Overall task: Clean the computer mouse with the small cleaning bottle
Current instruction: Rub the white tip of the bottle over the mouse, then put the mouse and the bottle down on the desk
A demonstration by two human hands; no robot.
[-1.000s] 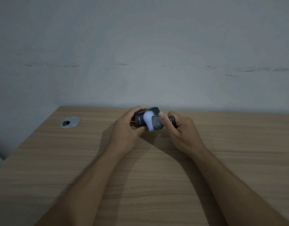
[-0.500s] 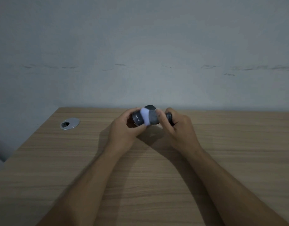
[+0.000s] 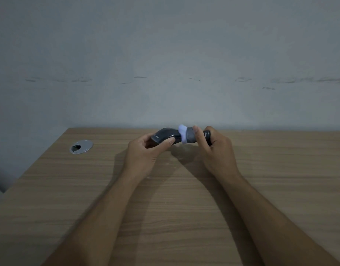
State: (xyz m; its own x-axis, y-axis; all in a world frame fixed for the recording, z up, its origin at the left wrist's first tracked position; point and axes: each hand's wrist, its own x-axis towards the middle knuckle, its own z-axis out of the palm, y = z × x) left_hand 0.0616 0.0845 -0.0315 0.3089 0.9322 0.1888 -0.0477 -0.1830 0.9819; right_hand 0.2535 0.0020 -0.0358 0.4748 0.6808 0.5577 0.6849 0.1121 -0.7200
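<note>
A black computer mouse (image 3: 166, 135) is held above the far middle of the wooden desk (image 3: 174, 198), gripped by my left hand (image 3: 146, 154) with the thumb on its near side. My right hand (image 3: 213, 150) is closed around a small dark cleaning bottle (image 3: 207, 136). The bottle's grey collar and white brush-like tip (image 3: 183, 132) press against the right end of the mouse. Most of the bottle's body is hidden inside my right fist.
A round silver cable grommet (image 3: 81, 147) is set into the desk at the far left. A grey wall (image 3: 165, 64) rises directly behind the desk's far edge. The desk's left edge runs diagonally toward me.
The white tip has slid from the middle of the mouse to its right end. The mouse has turned in my left hand, showing more of its curved top.
</note>
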